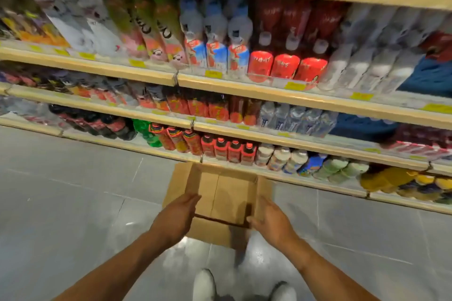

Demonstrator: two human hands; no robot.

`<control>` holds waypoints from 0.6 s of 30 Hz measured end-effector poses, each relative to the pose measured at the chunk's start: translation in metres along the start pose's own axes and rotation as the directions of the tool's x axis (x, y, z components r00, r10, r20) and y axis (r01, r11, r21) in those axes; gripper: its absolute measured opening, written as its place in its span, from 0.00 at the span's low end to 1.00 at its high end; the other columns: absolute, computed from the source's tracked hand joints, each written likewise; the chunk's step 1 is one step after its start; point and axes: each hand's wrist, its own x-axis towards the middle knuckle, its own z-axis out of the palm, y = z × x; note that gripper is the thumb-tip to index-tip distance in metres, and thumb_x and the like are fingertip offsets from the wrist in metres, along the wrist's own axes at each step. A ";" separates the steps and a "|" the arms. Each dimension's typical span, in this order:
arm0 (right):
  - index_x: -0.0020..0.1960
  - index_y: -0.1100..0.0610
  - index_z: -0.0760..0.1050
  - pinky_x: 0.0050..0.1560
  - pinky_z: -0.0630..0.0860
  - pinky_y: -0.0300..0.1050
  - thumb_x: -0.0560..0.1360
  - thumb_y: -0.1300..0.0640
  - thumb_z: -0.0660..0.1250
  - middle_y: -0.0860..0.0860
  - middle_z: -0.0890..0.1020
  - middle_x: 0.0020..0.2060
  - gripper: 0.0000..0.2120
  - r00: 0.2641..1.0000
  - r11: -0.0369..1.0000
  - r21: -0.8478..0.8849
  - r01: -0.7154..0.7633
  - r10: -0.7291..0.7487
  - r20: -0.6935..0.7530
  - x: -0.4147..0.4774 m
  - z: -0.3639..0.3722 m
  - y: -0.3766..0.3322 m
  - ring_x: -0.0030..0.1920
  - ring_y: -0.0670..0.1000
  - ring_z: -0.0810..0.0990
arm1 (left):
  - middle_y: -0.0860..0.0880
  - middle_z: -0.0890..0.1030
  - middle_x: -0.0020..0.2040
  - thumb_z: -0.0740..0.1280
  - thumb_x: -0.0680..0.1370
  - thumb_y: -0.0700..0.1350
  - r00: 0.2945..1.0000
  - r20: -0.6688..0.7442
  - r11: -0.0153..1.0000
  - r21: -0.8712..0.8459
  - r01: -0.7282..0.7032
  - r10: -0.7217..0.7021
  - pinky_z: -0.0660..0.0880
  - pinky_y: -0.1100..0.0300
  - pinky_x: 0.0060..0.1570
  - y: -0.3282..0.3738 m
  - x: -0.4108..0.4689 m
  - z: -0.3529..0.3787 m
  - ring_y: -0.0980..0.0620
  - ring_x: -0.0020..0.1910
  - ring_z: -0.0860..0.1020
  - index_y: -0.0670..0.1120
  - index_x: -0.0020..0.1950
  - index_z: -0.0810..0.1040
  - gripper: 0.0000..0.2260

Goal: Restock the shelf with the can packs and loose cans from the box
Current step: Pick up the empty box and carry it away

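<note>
Down at the foot of the shelf, the cardboard box sits with its flaps spread open, just in front of the lowest row of bottles. Whether it rests on the grey floor or hangs a little above it, I cannot tell. Its inside shows bare cardboard. No can packs or loose cans are visible in it, and the shelves are too blurred to pick out any cans among the drinks.

The left hand lies against the box's left wall with fingers nearly straight, clasping nothing. The right hand is at the near right corner, thumb pointing inward over the edge. Its fingers are turned away, so whether it pinches the wall or only touches it cannot be told.

Judging by the empty-looking interior, the restocking seems close to done, and the step in hand is probably taking up the box — or a last check of it. To do that well, both hands should squeeze opposite walls evenly, low down rather than on the loose flaps, which would fold under any load. A look into the shadowed near edge first would catch a stray can. The lift should stay level and clear of the white shoes directly below — and away from the front bottles.
</note>
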 end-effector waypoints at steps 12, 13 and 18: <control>0.78 0.53 0.57 0.70 0.69 0.50 0.81 0.47 0.61 0.52 0.69 0.72 0.28 0.963 0.972 -0.229 -0.054 0.111 0.246 0.186 0.227 0.139 0.69 0.55 0.72 | 0.48 0.49 0.81 0.46 0.85 0.50 0.956 0.293 0.956 0.287 -0.064 -0.024 0.48 0.55 0.77 -0.144 0.162 0.264 0.49 0.80 0.47 0.46 0.81 0.45 0.25; 0.78 0.53 0.58 0.70 0.68 0.51 0.82 0.48 0.61 0.52 0.69 0.72 0.28 0.956 0.968 -0.247 -0.049 0.117 0.270 0.195 0.240 0.147 0.69 0.56 0.71 | 0.47 0.48 0.81 0.47 0.85 0.49 0.943 0.332 0.940 0.328 -0.092 -0.023 0.48 0.54 0.78 -0.152 0.172 0.280 0.48 0.80 0.46 0.45 0.81 0.44 0.25; 0.73 0.60 0.66 0.70 0.67 0.54 0.82 0.55 0.60 0.58 0.71 0.70 0.21 0.960 0.982 -0.154 -0.112 0.146 0.237 0.246 0.304 0.189 0.70 0.59 0.70 | 0.47 0.52 0.81 0.56 0.83 0.43 0.901 0.431 0.901 0.407 -0.148 -0.047 0.50 0.54 0.77 -0.193 0.223 0.350 0.48 0.79 0.51 0.46 0.81 0.48 0.28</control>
